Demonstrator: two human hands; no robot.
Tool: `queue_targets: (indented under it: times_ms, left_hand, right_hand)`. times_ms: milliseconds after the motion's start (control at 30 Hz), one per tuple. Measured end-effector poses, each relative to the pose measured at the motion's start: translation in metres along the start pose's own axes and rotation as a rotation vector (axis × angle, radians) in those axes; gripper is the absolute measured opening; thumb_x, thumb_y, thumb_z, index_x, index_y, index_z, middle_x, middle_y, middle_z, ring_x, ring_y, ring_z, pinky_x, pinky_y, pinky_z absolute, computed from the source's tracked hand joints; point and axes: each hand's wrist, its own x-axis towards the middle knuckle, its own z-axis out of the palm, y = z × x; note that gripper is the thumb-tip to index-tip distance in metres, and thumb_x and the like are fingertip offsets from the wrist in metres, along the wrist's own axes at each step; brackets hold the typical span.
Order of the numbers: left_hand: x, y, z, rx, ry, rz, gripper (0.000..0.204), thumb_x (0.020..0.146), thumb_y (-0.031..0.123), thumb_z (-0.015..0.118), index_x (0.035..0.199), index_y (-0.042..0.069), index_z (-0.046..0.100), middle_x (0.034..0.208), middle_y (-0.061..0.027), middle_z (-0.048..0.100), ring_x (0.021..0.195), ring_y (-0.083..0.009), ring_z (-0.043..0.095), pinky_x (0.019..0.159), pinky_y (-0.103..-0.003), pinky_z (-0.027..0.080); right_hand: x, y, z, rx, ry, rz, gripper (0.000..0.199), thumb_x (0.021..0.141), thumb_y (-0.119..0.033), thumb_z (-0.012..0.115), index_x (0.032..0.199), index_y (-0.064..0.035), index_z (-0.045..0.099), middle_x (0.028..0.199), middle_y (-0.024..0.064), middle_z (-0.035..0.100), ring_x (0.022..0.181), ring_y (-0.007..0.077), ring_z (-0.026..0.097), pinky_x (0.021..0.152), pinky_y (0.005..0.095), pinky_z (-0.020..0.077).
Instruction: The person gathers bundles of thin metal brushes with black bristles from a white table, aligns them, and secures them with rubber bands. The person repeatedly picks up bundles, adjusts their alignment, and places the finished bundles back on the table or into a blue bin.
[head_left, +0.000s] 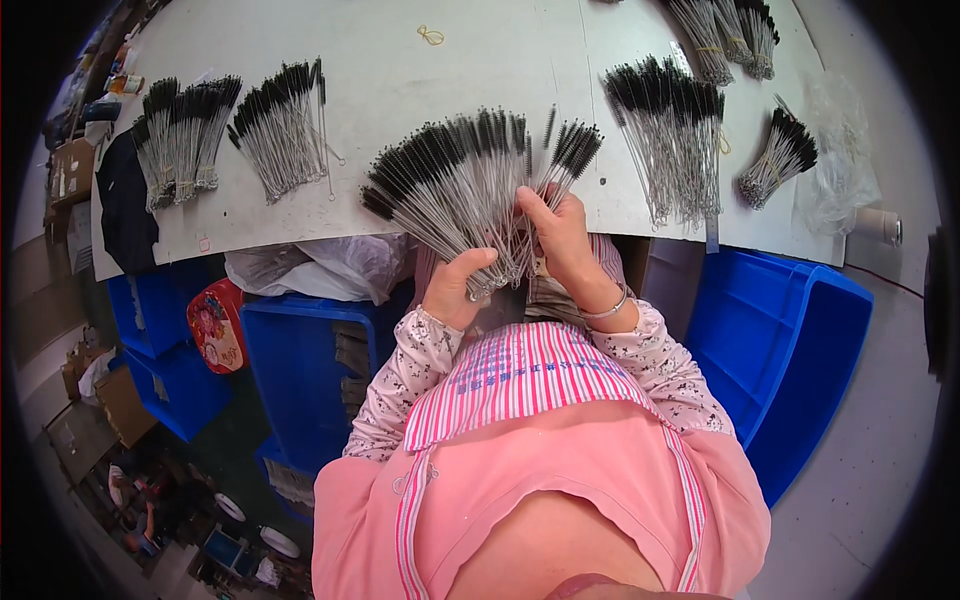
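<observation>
A fanned bundle of black-bristled wire brushes [465,175] is held above the near edge of a white table [400,60], the twisted wire handles gathered low and the bristle ends spread toward the table's middle. The handle ends are clasped in the left hand [455,290], whose fingers are closed around them just off the table's near edge. The right hand [560,235] is closed on the bundle's right side, with thumb and fingers pinched on a few of the wires.

More brushes are laid out on the table. Two heaps [185,135] are seen near the left edge, with another heap [285,125] just beside them. A large pile [670,130] is spread to the right of the held bundle, a small tied bunch [775,155] lies near the right edge, and further bunches [725,35] sit at the far right corner. A rubber band [431,36] lies alone near the far edge.

Blue plastic crates [790,340] are set below the table's near edge on both sides of the person, and a silver bracelet [607,308] is worn on the right wrist.
</observation>
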Motion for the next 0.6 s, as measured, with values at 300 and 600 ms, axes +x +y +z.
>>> queue_targets:
  times_ms: [300,600]
  left_hand:
    - [-0.002,-0.002,-0.002,0.003,-0.023,0.032,0.041,0.081,0.000,0.058,0.121,-0.001,0.053,0.109,-0.0121,0.063,0.096,-0.0224,0.064,0.085,-0.036,0.053]
    - [-0.003,0.002,-0.005,-0.013,-0.028,0.042,0.042,0.081,0.000,0.057,0.122,-0.002,0.051,0.111,-0.0129,0.062,0.097,-0.0234,0.063,0.088,-0.037,0.052]
  right_hand:
    - [-0.001,-0.006,0.007,0.146,-0.071,0.118,0.019,0.081,-0.011,0.071,0.092,0.0004,0.061,0.079,0.0041,0.061,0.064,0.0111,0.057,0.057,0.0245,0.0476]
    - [-0.010,-0.019,0.013,0.056,-0.001,0.088,0.014,0.077,-0.010,0.072,0.079,-0.0038,0.058,0.069,0.0019,0.059,0.054,0.0094,0.055,0.045,0.0220,0.0415]
